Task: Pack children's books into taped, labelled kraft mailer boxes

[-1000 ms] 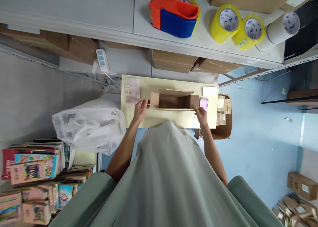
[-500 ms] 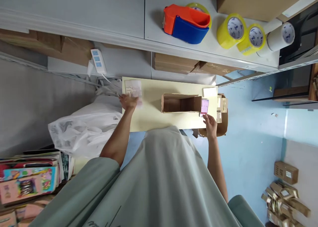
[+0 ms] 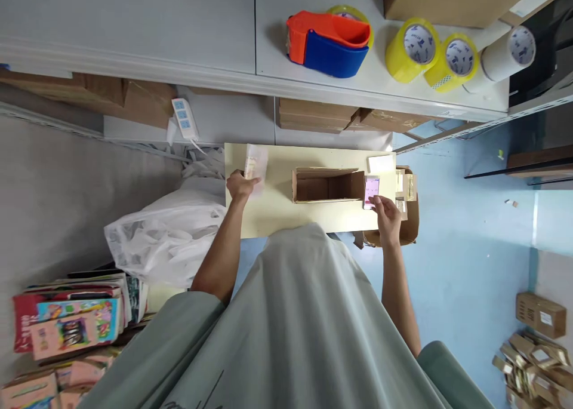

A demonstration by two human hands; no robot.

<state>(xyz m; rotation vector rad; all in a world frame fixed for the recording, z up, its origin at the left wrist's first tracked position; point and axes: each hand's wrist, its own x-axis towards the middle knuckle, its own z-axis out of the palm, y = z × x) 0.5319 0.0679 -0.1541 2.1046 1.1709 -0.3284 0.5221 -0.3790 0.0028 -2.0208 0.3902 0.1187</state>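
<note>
My left hand (image 3: pixel 242 185) is closed on the lower end of a thin, translucent plastic packet (image 3: pixel 256 160) with pale printing, at the left end of the cream tabletop (image 3: pixel 277 221). My right hand (image 3: pixel 388 218) is at the right end, its fingers bent together at the lower edge of a phone (image 3: pixel 371 189) with a lit pink screen. The phone sits right beside an open, hollow cardboard box (image 3: pixel 328 202) in the middle of the tabletop. A white card or paper (image 3: pixel 380 163) lies above the phone.
An orange and blue tape dispenser (image 3: pixel 329 45) and yellow tape rolls (image 3: pixel 412 51) stand on the shelf above. A power strip (image 3: pixel 184 117) hangs at left. White plastic bags (image 3: pixel 165 236) bulge beside the table; a carton (image 3: pixel 414 221) stands at its right end.
The packet, lying flatter before, is now tilted and narrower in my left hand, which has shifted right. My right fingers are higher on the phone, whose screen looks different.
</note>
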